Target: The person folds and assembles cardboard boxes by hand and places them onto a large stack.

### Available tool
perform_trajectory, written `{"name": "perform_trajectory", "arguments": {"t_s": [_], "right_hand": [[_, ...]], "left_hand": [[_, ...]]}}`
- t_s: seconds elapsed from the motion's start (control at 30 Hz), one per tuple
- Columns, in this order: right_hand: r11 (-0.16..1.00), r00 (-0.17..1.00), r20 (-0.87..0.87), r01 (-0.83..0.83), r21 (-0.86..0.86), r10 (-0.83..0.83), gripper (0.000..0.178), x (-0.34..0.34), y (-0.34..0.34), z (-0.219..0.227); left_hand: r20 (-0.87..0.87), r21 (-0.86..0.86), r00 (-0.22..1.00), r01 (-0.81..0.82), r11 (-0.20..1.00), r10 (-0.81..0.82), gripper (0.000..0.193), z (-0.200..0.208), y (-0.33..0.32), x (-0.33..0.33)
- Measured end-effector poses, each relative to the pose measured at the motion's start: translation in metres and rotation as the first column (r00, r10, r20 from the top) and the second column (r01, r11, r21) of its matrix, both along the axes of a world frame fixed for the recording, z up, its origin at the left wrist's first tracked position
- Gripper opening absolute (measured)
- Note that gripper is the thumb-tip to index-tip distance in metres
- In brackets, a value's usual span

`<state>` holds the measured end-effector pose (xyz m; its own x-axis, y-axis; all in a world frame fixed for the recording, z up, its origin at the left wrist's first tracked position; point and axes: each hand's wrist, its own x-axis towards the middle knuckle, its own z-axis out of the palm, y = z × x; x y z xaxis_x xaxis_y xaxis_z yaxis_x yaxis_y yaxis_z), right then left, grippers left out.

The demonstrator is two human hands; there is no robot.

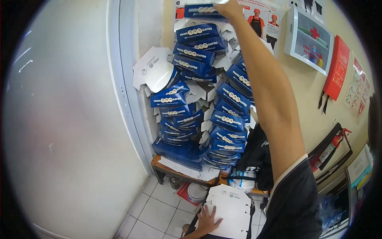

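Far up at the top edge, my right hand (229, 8) grips a folded blue-and-white cardboard food box (203, 12), its fingers partly hidden. The arm is raised above a tall stack of similar blue boxes (197, 32). Low in the view, my left hand (209, 220) lies with its fingers spread on a flat white die-cut cardboard sheet (230, 203). More blue boxes (228, 120) are piled in leaning columns, with white flaps poking out between them. At the left, one box (156, 67) shows its white side.
The piles stand on a wooden bench (185, 179) against the wall, beside a pale door (67, 119). Below are a white round tub (196, 192) and floor tiles (149, 207). To the right are black bags (258, 155), a first-aid cabinet (310, 38), a red case (337, 68) and a fire extinguisher (327, 153).
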<state>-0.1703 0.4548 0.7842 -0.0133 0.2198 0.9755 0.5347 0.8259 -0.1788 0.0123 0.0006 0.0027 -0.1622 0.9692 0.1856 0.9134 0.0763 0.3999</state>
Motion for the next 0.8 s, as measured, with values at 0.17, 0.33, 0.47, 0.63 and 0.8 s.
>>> {"name": "perform_trajectory", "arguments": {"t_s": [0.17,0.33,0.47,0.63,0.8], "right_hand": [[0.988,0.993,-0.056,-0.095,0.122,0.103,0.102,-0.026,0.0,-0.046],[0.95,0.995,0.043,-0.099,0.297,0.091,0.081,0.041,-0.024,-0.051],[0.754,0.762,0.011,-0.642,0.141,0.647,0.047,0.094,-0.212,-0.198],[0.943,0.931,0.219,-0.244,-0.227,0.293,0.029,0.297,-0.302,-0.518],[-0.066,0.897,0.361,0.356,-0.932,-0.255,0.091,0.427,-0.412,-0.761]], "left_hand": [[0.042,0.004,0.999,-0.023,1.0,0.022,0.086,0.009,-0.011,-0.008],[0.067,0.015,0.998,0.021,1.0,-0.022,0.08,0.012,0.004,0.009],[0.24,-0.004,0.959,-0.153,0.988,0.15,0.066,-0.037,-0.012,-0.025],[0.581,-0.126,0.771,-0.232,0.964,0.261,0.083,-0.006,0.004,-0.033],[0.533,-0.187,0.808,-0.177,0.966,0.252,0.072,-0.005,0.003,-0.039]]}}
